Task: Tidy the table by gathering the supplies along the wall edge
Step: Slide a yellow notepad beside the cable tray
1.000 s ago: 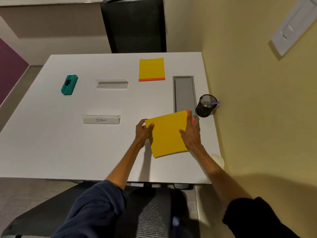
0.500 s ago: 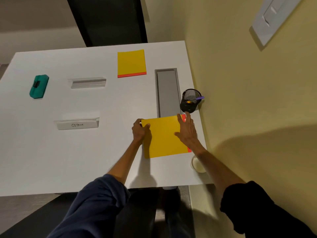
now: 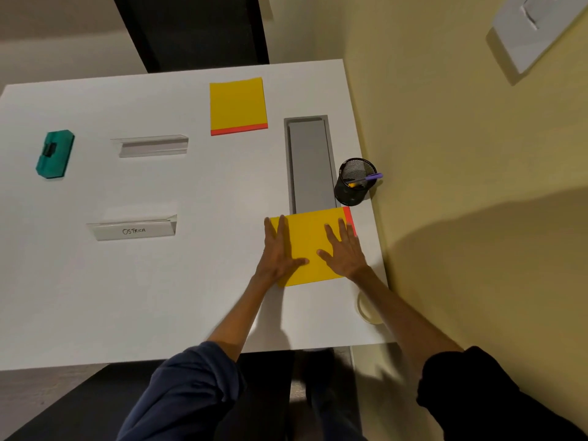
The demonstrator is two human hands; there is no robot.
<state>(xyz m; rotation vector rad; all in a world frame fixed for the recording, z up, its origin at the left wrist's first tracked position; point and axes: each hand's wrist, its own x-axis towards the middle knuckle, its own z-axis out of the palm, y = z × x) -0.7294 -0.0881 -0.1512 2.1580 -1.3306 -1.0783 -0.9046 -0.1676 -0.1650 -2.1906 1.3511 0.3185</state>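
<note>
Both hands are flat on the near yellow paper pad with the red-orange strip (image 3: 313, 240), which lies on the white counter (image 3: 159, 297) close to the yellow wall (image 3: 445, 218) on the right. Its strip edge points at the wall. The left hand (image 3: 280, 249) presses on the pad's left side with fingers spread, so the grip is released, nothing clenched. The right hand (image 3: 345, 249) is the same deal on the right side, palm down and fingers stretched out, not grasping anything.

The pad's far edge just overlaps the near end of the grey recessed cable tray (image 3: 310, 160) set into the counter. Just beyond the pad's far right corner sits a black mesh pen cup (image 3: 354, 186) with a purple pen (image 3: 370, 177) poking out, right beside the wall.

A second yellow pad with a red-orange strip (image 3: 238, 105) lies further back, left of the tray. Left of that there's a clear acrylic name holder (image 3: 151, 145), and nearer, another clear holder with a card reading "OSTRICH" (image 3: 133, 229). A teal plastic eraser block (image 3: 54, 154) is way over on the far left. A pale tape roll (image 3: 366, 308) sits at the near right counter edge, partly hidden by the right forearm.
</note>
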